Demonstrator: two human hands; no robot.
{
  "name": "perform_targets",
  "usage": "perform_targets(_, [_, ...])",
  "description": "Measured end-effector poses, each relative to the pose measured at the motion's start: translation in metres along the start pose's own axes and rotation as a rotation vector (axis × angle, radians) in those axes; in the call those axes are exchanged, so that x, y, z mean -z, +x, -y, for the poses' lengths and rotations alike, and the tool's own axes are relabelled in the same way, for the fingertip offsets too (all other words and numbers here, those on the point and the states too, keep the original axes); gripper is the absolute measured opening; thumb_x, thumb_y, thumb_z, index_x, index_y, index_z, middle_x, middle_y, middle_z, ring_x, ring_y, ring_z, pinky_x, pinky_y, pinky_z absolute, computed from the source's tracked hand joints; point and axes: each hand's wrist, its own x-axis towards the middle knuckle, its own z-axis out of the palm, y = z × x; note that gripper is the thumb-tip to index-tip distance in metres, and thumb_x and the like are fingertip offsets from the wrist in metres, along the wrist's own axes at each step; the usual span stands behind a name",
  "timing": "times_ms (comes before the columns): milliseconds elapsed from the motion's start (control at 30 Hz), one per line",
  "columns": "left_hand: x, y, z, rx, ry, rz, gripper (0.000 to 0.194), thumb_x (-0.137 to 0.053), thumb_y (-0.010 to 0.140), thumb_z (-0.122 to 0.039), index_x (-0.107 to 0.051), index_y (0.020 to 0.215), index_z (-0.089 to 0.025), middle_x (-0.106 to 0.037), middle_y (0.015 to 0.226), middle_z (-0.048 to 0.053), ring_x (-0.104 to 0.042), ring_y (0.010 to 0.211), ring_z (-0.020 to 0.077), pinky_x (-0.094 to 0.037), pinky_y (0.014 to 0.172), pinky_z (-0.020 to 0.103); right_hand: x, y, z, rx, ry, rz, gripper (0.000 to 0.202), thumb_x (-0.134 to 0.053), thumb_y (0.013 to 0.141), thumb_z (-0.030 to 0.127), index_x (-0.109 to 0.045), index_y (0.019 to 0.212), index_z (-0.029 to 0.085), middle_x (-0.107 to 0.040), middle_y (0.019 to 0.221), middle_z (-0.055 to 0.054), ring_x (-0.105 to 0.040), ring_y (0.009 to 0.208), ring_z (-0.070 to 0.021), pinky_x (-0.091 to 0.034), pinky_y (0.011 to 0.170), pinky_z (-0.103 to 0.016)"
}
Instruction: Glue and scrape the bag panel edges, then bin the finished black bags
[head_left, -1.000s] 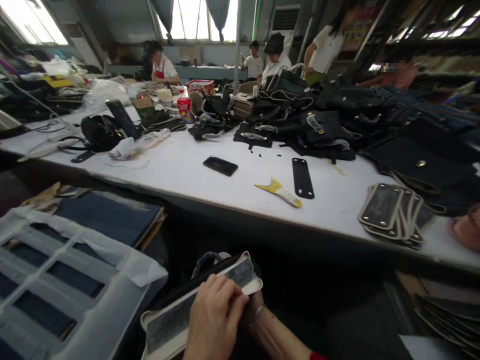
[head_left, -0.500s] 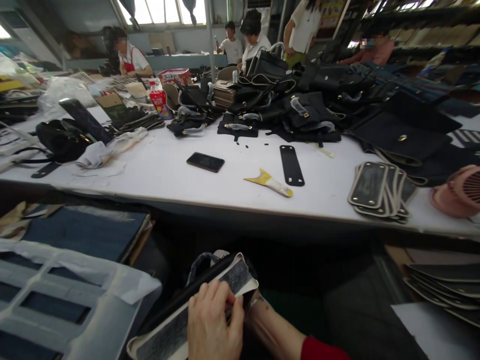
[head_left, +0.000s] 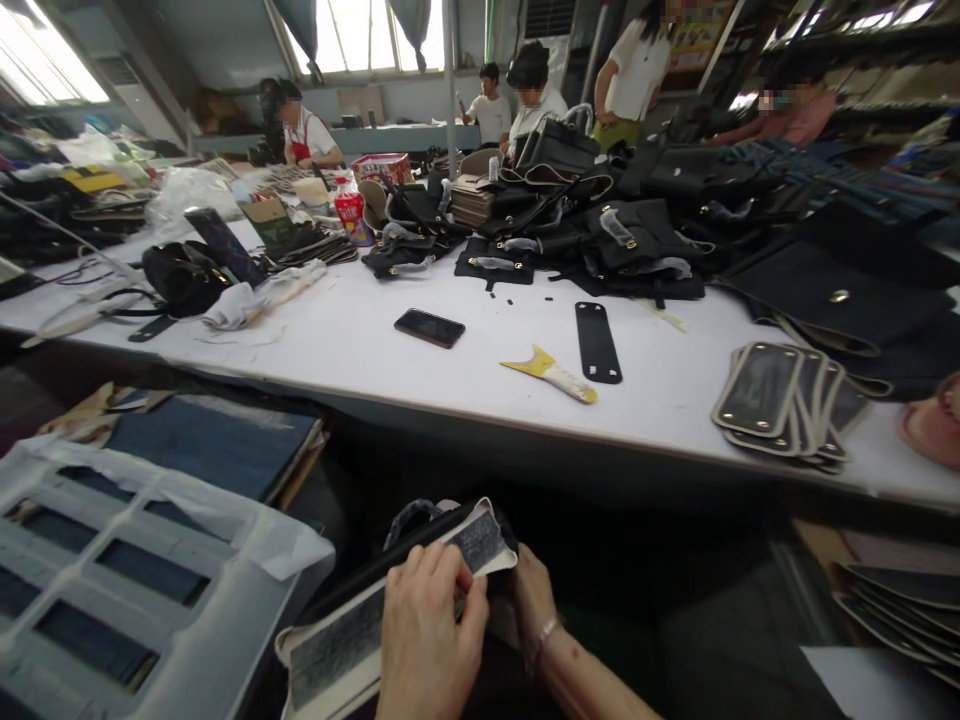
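Black bag (head_left: 330, 645): was pinched at its pale edge by the left hand (head_left: 429, 632), seemingly to steady the tilted length, with the right hand (head_left: 534, 592), grip hidden, at its far end; worktop (head_left: 337, 360) beyond both.

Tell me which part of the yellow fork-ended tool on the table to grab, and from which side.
Grip the tool by its narrow, pale-covered handle, coming down from above on the near side of the table. It lies flat with the handle slanting toward the near edge, while the forked end spreads wide into points, so the handle looks the easier part to close on.
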Motion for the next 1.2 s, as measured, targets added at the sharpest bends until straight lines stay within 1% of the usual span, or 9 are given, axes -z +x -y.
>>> perform_targets(67, [0.002, -0.002, -0.004, -0.013, 0.008, -0.027, 0.019, -0.05, 0.088, -0.021, -0.053, 0.069, -0.021, -0.058, 0.073, 0.001, -0.053, 0.077, 0.0213, -0.029, 0.07, 0.037, 0.026, -0.016, 0.011, 0.112, -0.056, 0.035, 0.039, -0.057, 0.09, 0.049, -0.064, 0.072, 0.016, -0.062, 0.066, -0.001, -0.06, 0.063, -0.0166, -0.051, 0.058, -0.028])
perform_targets(100, [0.002, -0.003, -0.005, -0.013, 0.011, -0.033, 0.019, -0.051, 0.088, -0.021, -0.053, 0.069, -0.021, -0.058, 0.073, 0.001, -0.053, 0.077, 0.0214, -0.029, 0.07, 0.037, 0.039, -0.026, 0.019, 0.246, -0.1, 0.07, 0.03, -0.057, 0.091, 0.044, -0.067, 0.082, 0.017, -0.066, 0.078, -0.003, -0.064, 0.073, -0.0181, -0.053, 0.067, -0.027])
perform_targets(167, [0.003, -0.004, -0.007, -0.014, 0.013, -0.048, 0.018, -0.052, 0.087, -0.02, -0.053, 0.069, -0.021, -0.058, 0.073, 0.001, -0.053, 0.078, 0.0218, -0.03, 0.07, 0.036, 0.057, -0.044, 0.036, 0.711, -0.272, 0.168, 0.02, -0.053, 0.094, 0.024, -0.067, 0.107, 0.019, -0.068, 0.106, -0.006, -0.064, 0.098, -0.0195, -0.053, 0.085, -0.027])
perform_targets(233, [0.002, -0.007, -0.008, -0.023, 0.008, -0.079, 0.017, -0.053, 0.087, -0.019, -0.053, 0.07, -0.021, -0.058, 0.074, 0.001, -0.053, 0.078, 0.022, -0.031, 0.07, 0.037, 0.064, -0.057, 0.05, 1.128, -0.482, 0.227, 0.036, -0.047, 0.091, 0.008, -0.06, 0.124, 0.015, -0.062, 0.124, -0.01, -0.057, 0.117, -0.0214, -0.05, 0.097, -0.03])
perform_targets(333, [-0.001, -0.012, -0.005, -0.077, -0.012, -0.148, 0.017, -0.052, 0.088, -0.016, -0.054, 0.071, -0.021, -0.058, 0.075, 0.001, -0.053, 0.077, 0.0215, -0.033, 0.072, 0.036, 0.06, -0.062, 0.058, 1.393, -0.763, 0.196, 0.045, -0.043, 0.086, -0.001, -0.056, 0.129, 0.006, -0.06, 0.129, -0.013, -0.048, 0.128, -0.0248, -0.043, 0.106, -0.036])
perform_targets(500, [-0.011, -0.027, 0.007, -0.221, 0.021, -0.29, 0.012, -0.049, 0.092, -0.015, -0.057, 0.086, -0.021, -0.06, 0.081, 0.0, -0.053, 0.078, 0.0211, -0.032, 0.073, 0.036, 0.049, -0.061, 0.056, 1.486, -1.001, 0.109, 0.046, -0.04, 0.083, -0.002, -0.061, 0.123, 0.004, -0.061, 0.13, -0.012, -0.045, 0.131, -0.0269, -0.033, 0.112, -0.042])
perform_targets(733, [-0.011, -0.039, 0.024, -0.155, 0.004, -0.342, 0.017, -0.044, 0.095, -0.017, -0.057, 0.086, -0.022, -0.061, 0.082, 0.001, -0.053, 0.078, 0.0208, -0.032, 0.073, 0.036, 0.037, -0.071, 0.053, 1.486, -0.983, 0.12, 0.042, -0.039, 0.085, 0.001, -0.062, 0.12, 0.004, -0.063, 0.125, -0.013, -0.049, 0.127, -0.0259, -0.042, 0.106, -0.041])
perform_targets(967, [-0.004, -0.046, 0.048, -0.211, 0.075, -0.347, 0.01, -0.052, 0.092, -0.02, -0.058, 0.084, -0.022, -0.063, 0.078, 0.0, -0.056, 0.074, 0.0185, -0.032, 0.07, 0.034, 0.02, -0.078, 0.045, 1.496, -0.922, 0.17, 0.037, -0.043, 0.086, 0.003, -0.064, 0.117, 0.002, -0.066, 0.117, -0.017, -0.054, 0.12, -0.0295, -0.053, 0.095, -0.046])
perform_targets(1200, [0.008, -0.06, 0.061, -0.174, 0.096, -0.377, 0.009, -0.053, 0.091, -0.02, -0.058, 0.083, -0.022, -0.063, 0.076, 0.0, -0.057, 0.073, 0.0181, -0.031, 0.072, 0.035, 0.002, -0.09, 0.048, 1.523, -0.898, 0.18, 0.036, -0.042, 0.085, 0.004, -0.066, 0.112, 0.004, -0.068, 0.112, -0.016, -0.058, 0.116, -0.0274, -0.054, 0.093, -0.042])
